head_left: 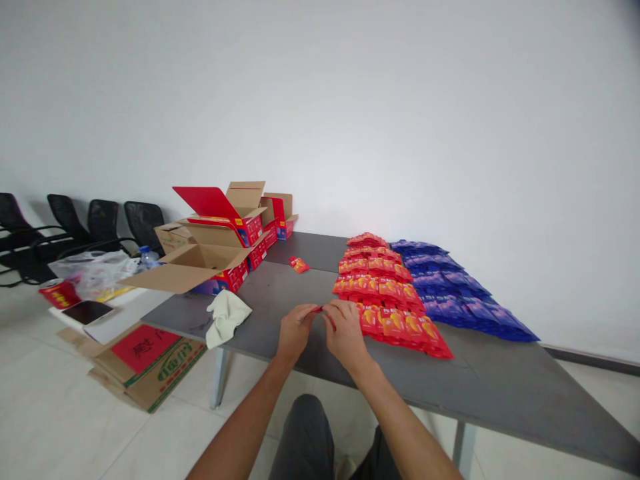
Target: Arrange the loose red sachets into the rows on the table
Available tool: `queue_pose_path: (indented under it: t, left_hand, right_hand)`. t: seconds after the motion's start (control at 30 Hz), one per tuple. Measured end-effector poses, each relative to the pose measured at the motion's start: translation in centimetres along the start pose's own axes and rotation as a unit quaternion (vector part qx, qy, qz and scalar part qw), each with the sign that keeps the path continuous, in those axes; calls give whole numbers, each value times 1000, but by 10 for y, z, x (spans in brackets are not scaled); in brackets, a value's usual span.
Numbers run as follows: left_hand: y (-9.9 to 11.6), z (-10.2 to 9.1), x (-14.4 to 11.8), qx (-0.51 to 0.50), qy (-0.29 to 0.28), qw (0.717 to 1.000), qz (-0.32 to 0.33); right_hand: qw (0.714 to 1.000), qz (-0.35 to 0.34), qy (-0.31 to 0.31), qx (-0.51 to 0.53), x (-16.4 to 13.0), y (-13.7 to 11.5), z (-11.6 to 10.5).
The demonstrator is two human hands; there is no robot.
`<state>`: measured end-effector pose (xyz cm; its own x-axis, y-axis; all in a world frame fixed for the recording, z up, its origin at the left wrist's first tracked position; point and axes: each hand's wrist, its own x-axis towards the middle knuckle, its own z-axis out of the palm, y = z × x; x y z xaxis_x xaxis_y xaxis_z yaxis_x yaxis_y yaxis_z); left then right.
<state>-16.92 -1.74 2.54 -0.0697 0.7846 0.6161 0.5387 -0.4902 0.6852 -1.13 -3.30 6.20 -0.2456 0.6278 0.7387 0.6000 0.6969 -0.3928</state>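
Both my hands meet over the grey table (500, 387) near its front edge. My left hand (295, 330) and my right hand (344, 331) pinch a small red packet (317, 309) between their fingertips. Just right of my right hand lie overlapping rows of red packets (385, 293). Rows of blue packets (457, 290) lie beside them, further right. One loose red packet (299, 265) lies alone further back on the table.
Open red-and-brown cardboard boxes (220, 240) stand at the table's far left. A pale cloth (226, 315) lies near the left edge. Flattened cartons (145, 363), a plastic bag and a dark tablet lie on the floor at left. Black chairs (75, 227) line the wall.
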Motion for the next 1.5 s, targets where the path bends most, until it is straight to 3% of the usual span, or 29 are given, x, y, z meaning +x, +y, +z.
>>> queue_pose_path:
  t: [0.17,0.3,0.4,0.53,0.77,0.9,1.0,1.13,1.23,1.5]
  left_hand:
    - [-1,-1,0,14,1,1000,2]
    - [5,-6,2,11,-42,999,-8]
    - [9,-7,2,-18,-73,997,-32]
    - [10,-4,1,-96,-65,990,-81]
    - [13,-3,2,-260,-70,944,-188]
    - [20,-2,4,-296,-71,926,-225]
    - [27,-3,8,-275,-72,932,-223]
    - [32,-7,15,-176,-71,964,-186]
    - [34,-7,18,-121,-45,979,-158]
    - [33,-2,19,-71,6,986,-149]
  right_hand:
    - [998,8,-26,-50,0,-1,8]
    - [998,3,-37,-43,-1,3,13]
    - [998,16,-55,-31,1,6,14]
    - [997,20,-75,-15,9,6,9]
    - [998,7,-56,-21,20,6,-6]
    - [994,1,-99,47,19,11,-7]
    - [989,14,-121,79,15,15,-3]
    - [990,27,-123,63,12,16,3]
    - [992,35,-113,53,14,15,6]
    - [994,49,-92,-4,15,13,3]
